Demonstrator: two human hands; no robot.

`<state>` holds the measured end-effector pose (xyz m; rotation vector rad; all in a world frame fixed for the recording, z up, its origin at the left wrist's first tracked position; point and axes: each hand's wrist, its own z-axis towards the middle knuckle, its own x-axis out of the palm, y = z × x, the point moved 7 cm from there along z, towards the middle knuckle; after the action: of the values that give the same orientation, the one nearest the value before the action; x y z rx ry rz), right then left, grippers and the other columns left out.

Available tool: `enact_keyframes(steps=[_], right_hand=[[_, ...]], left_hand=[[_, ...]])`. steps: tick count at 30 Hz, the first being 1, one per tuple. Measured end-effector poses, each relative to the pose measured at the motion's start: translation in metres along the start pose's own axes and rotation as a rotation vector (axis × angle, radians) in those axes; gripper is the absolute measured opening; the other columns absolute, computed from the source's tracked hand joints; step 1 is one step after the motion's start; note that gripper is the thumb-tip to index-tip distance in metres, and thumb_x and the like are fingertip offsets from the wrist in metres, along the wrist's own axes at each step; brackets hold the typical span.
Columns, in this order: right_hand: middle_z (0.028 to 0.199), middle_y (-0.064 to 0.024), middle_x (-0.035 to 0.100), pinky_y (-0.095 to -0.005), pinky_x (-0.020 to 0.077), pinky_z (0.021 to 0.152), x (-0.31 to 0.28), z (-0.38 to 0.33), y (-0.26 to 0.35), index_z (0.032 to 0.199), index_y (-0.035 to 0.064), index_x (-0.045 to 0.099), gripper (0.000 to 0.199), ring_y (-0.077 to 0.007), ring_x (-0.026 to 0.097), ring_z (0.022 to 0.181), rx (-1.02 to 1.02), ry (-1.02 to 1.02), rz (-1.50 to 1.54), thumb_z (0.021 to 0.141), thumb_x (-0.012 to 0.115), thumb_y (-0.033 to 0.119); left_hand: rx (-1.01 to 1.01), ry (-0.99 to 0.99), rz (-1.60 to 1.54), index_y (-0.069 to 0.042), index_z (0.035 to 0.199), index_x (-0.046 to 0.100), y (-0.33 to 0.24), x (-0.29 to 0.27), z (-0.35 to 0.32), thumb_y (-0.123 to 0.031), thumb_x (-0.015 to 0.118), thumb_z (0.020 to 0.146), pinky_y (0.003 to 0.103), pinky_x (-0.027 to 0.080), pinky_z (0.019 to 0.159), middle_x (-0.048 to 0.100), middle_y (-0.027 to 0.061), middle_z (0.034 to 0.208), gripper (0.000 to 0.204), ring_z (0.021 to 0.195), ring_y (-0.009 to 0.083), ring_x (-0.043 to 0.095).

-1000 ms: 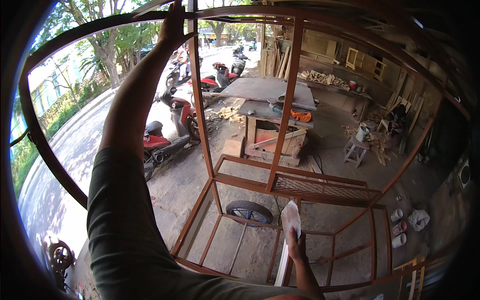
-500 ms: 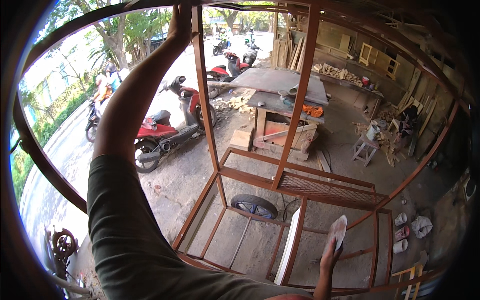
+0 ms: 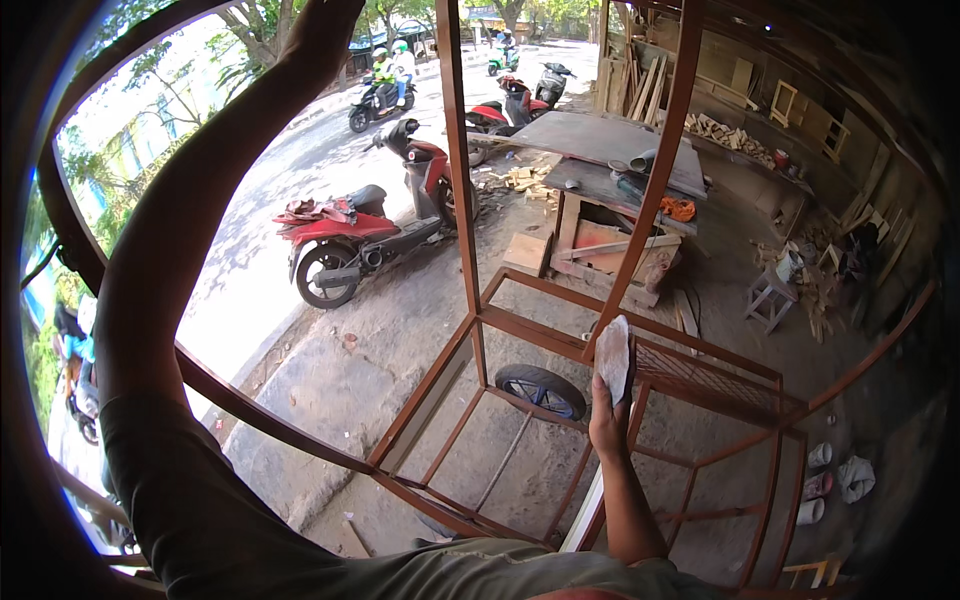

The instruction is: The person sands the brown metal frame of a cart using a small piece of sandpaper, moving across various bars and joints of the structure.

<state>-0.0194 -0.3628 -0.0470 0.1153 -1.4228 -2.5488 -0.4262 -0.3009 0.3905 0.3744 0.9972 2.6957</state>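
Note:
My right hand [image 3: 605, 422] is closed round the lower end of a flat whitish piece [image 3: 612, 358] with a dark edge, which looks like folded sandpaper. The piece is held upright, in front of a slanting post of a large reddish-brown metal frame [image 3: 459, 190]; whether it touches the post I cannot tell. My left arm stretches up along the left side. Of my left hand [image 3: 328, 18] only the part near the wrist shows at the top edge, and its fingers are out of sight. The frame has tall posts, a mesh panel [image 3: 705, 378] and open lower bays.
A wheel [image 3: 540, 391] stands inside the frame's lower part. Beyond it are a workbench [image 3: 625, 150] with an orange cloth, a small stool [image 3: 771, 298] and wood scraps. Parked red motorbikes [image 3: 365, 240] stand at the left, with riders [image 3: 385, 80] on the road. White pots [image 3: 812, 512] lie at right.
My right hand has risen and moved left with the whitish piece, up to the post. My left hand has shifted left and mostly out of the top edge. The view has turned left.

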Motion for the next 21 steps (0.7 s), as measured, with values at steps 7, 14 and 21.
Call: enact_keyframes(steps=[7, 14, 21], right_hand=[[0.164, -0.0185, 0.012, -0.0425, 0.0102, 0.122, 0.071, 0.097, 0.013, 0.159, 0.0059, 0.003, 0.08, -0.0315, 0.013, 0.152, 0.026, 0.059, 0.236, 0.098, 0.05, 0.028], [0.154, -0.0183, 0.037, -0.0372, 0.0281, 0.115, 0.196, 0.227, 0.121, 0.154, 0.0026, 0.027, 0.065, -0.0292, 0.039, 0.14, -0.392, 0.038, 0.298, 0.093, 0.047, 0.013], [0.15, -0.0269, 0.038, -0.0438, 0.0344, 0.114, 0.293, 0.353, 0.302, 0.15, -0.0004, 0.032, 0.071, -0.0405, 0.041, 0.137, -0.928, -0.354, -0.229, 0.082, 0.053, -0.003]], left_hand=[[0.044, 0.21, -0.229, -0.002, 0.152, 0.029, 0.06, -0.095, -0.057, -0.041, 0.078, 0.08, 0.046, 0.018, 0.122, 0.031, 0.0229, 0.156, 0.096, 0.149, 0.0329, 0.019], [0.027, 0.185, -0.971, -0.008, 0.13, 0.059, 0.109, -0.208, -0.181, -0.032, 0.078, 0.081, 0.041, 0.049, 0.084, 0.068, 0.0122, 0.09, 0.059, 0.083, 0.0278, 0.065], [-0.404, -0.341, -0.896, -0.003, 0.12, 0.054, 0.198, -0.229, -0.381, -0.035, 0.069, 0.084, 0.05, 0.041, 0.093, 0.055, 0.0166, 0.116, 0.05, 0.107, 0.0315, 0.054]])
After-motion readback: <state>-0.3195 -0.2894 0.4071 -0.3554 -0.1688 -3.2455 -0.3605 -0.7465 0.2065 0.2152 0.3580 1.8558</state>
